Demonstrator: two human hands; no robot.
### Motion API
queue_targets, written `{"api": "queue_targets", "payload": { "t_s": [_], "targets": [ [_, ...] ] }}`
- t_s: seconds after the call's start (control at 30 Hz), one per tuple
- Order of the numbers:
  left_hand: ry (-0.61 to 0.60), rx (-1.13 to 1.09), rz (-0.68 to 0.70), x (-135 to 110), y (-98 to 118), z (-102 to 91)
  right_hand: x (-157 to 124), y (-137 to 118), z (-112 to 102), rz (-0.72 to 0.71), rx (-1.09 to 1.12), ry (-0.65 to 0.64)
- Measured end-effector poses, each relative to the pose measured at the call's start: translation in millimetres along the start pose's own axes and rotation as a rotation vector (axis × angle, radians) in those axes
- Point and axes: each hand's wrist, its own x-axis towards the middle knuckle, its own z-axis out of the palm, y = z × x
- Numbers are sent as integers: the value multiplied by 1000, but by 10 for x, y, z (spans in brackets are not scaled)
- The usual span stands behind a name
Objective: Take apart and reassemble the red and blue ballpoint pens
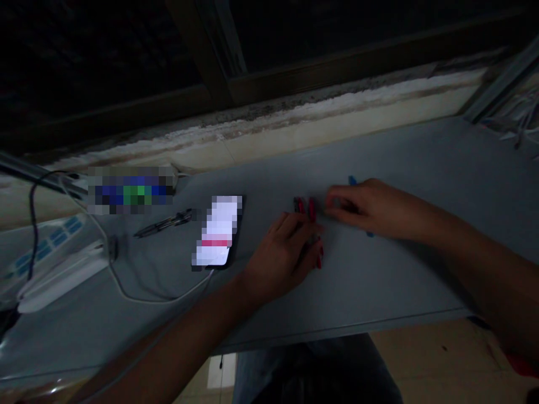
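Note:
My left hand (286,252) rests low over the grey table, its fingers curled round a small red object (320,255) whose edge shows beyond the fingertips. Just past its knuckles lie a red-and-black piece (299,205) and a narrow red piece (311,209), side by side. To the right, my right hand (357,205) is held with thumb and forefinger bent together; anything in that pinch is too dark to make out. Blue ends (352,180) show above and below this hand, which hides whatever lies between them.
A lit phone (219,230), partly blurred out, lies left of my hands with a white cable (168,302) attached. Farther left are a pen (163,223), a white power strip (63,278) and a pixelated item (132,191). The table (396,280) meets a wall ledge behind.

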Motion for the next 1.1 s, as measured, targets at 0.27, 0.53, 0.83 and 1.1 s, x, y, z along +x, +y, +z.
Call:
{"api": "queue_targets", "payload": {
  "t_s": [0.27, 0.53, 0.83, 1.1],
  "targets": [
    [-56, -78, -51, -9, -35, 20, -25, -160, 234, -89, -50, -170],
    [-75, -86, -35, 18, -41, -27, -29, -184, 220, -94, -55, -172],
    [-100, 41, 22, 23, -83, -1, -59, -209, 129, -30, 69, -177],
    [-128, 60, -32, -6, -99, -49, -41, -249, 165, 117, 408, -37]
  ]
}}
